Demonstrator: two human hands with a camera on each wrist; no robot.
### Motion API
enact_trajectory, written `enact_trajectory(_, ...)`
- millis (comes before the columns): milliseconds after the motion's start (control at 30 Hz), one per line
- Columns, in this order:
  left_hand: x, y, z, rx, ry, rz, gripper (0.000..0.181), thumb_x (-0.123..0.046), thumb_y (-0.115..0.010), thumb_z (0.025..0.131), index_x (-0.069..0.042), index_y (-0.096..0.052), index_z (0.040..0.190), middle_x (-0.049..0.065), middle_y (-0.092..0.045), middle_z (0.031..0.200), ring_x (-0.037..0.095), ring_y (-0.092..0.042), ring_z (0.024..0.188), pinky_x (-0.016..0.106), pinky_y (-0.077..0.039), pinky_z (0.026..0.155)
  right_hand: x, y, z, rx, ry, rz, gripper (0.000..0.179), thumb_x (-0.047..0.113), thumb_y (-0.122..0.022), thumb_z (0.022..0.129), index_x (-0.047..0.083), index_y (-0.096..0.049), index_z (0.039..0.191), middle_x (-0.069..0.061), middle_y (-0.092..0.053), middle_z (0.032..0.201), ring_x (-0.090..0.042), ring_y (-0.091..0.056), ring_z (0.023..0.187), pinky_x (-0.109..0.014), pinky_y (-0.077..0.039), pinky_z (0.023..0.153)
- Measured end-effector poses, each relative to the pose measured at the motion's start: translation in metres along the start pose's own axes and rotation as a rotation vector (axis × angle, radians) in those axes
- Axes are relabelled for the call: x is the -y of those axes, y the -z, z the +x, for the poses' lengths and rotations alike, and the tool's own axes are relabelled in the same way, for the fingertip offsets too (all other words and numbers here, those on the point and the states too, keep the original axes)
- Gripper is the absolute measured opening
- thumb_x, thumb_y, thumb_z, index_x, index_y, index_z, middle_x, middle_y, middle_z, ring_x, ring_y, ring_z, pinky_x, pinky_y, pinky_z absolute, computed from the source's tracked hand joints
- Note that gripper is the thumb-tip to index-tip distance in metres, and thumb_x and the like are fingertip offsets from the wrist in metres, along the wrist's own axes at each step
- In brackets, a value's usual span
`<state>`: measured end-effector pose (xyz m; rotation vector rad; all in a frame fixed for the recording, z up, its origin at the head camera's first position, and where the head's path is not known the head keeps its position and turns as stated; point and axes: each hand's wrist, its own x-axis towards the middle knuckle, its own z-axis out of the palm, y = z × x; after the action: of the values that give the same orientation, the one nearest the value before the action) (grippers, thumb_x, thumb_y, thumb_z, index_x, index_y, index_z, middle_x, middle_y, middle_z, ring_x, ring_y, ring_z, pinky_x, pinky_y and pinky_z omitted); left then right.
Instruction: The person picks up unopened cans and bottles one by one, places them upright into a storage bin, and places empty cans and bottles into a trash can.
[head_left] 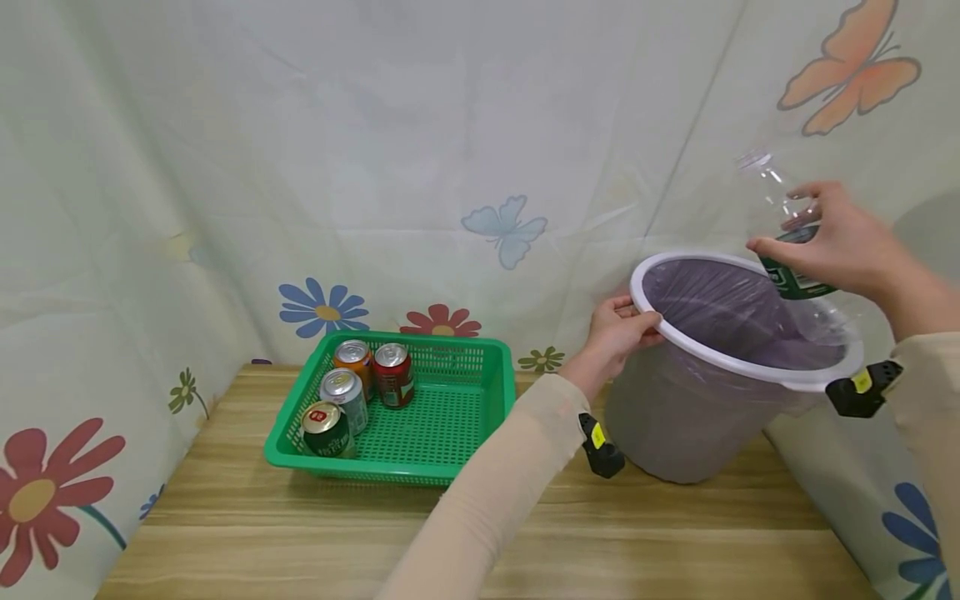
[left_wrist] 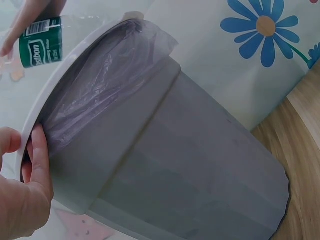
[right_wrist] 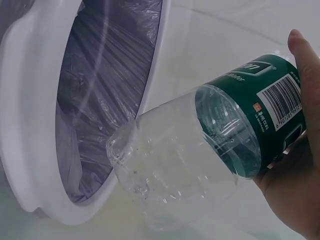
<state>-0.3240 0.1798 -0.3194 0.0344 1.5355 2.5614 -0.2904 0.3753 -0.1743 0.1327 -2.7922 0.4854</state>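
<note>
A clear plastic bottle (head_left: 772,196) with a green label tilts over the trash can's opening, its base low and its neck up to the left. My right hand (head_left: 847,242) grips it around the label. The grey trash can (head_left: 675,417) has a white rim ring (head_left: 720,358) and a thin purple bag (head_left: 720,300) lining it, and leans on the wooden table. My left hand (head_left: 618,333) pinches the left side of that rim, thumb outside and fingers beneath, as the left wrist view shows. In the right wrist view the bottle's base (right_wrist: 135,165) is near the rim.
To the left on the wooden table (head_left: 375,533) stands a green plastic basket (head_left: 450,433). Several drink cans sit in its left half, among them a red can (head_left: 393,379) and a dark green can (head_left: 326,433). A flower-printed curtain (head_left: 375,167) hangs close behind.
</note>
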Motion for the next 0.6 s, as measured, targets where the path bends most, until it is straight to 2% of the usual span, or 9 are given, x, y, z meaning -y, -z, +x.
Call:
enact_trajectory(133,-0.0003,0.0005,-0.0006,-0.003,-0.005,0.005,0.035,0.010,-0.065,0.074,-0.006,-0.054,0.103,0.006,-0.057,0.076,0.015,-0.058,0.057,0.035,-0.057,0.065,0.0015,-0.0031,0.0020,0.019,0.003,0.000,0.090,0.046,-0.062,0.082,-0.002,-0.012,0.140,-0.035,-0.044,0.118,-0.049,-0.048,0.097,-0.049,-0.046,0.064)
enact_trajectory(267,0.0000,0.0010,-0.0006,-0.006,-0.006,0.006,0.035,0.010,-0.065,0.073,-0.007,-0.054,0.101,0.006,-0.058,0.075,0.016,-0.058,0.057,0.035,-0.057,0.065,0.0037,-0.0047,0.0026,0.036,0.006,0.006,0.091,0.047,-0.062,0.082,-0.002,-0.012,0.141,-0.034,-0.044,0.117,-0.048,-0.048,0.096,-0.031,-0.043,0.054)
enact_trajectory(333,-0.0001,0.0014,-0.0007,-0.004,-0.004,0.006,0.034,0.010,-0.065,0.074,-0.007,-0.054,0.101,0.006,-0.058,0.076,0.015,-0.057,0.057,0.035,-0.057,0.065,0.0052,-0.0051,0.0022,0.049,0.010,0.011,0.091,0.047,-0.062,0.082,-0.002,-0.012,0.141,-0.033,-0.044,0.118,-0.048,-0.048,0.097,-0.028,-0.041,0.054)
enact_trajectory(400,-0.0001,0.0015,-0.0009,-0.005,-0.003,0.002,0.034,0.011,-0.065,0.073,-0.007,-0.054,0.100,0.007,-0.059,0.076,0.015,-0.057,0.057,0.035,-0.057,0.065,0.0068,-0.0059,0.0020,0.063,0.013,0.012,0.090,0.047,-0.062,0.083,-0.001,-0.012,0.141,-0.033,-0.043,0.119,-0.048,-0.048,0.097,-0.030,-0.042,0.055)
enact_trajectory(500,-0.0004,0.0015,-0.0014,-0.004,-0.003,0.000,0.033,0.011,-0.065,0.074,-0.007,-0.054,0.100,0.009,-0.059,0.078,0.015,-0.057,0.056,0.036,-0.057,0.065,0.0082,-0.0078,0.0019,0.084,0.024,0.020,0.089,0.046,-0.061,0.083,-0.002,-0.012,0.141,-0.034,-0.044,0.120,-0.049,-0.048,0.098,-0.042,-0.045,0.063)
enact_trajectory(600,-0.0004,0.0014,-0.0018,-0.003,-0.002,-0.002,0.034,0.011,-0.065,0.074,-0.007,-0.054,0.100,0.009,-0.059,0.078,0.015,-0.057,0.056,0.036,-0.057,0.065,0.0093,-0.0102,0.0023,0.105,0.026,0.028,0.090,0.046,-0.060,0.084,-0.001,-0.010,0.141,-0.035,-0.043,0.121,-0.049,-0.049,0.099,-0.053,-0.044,0.071)
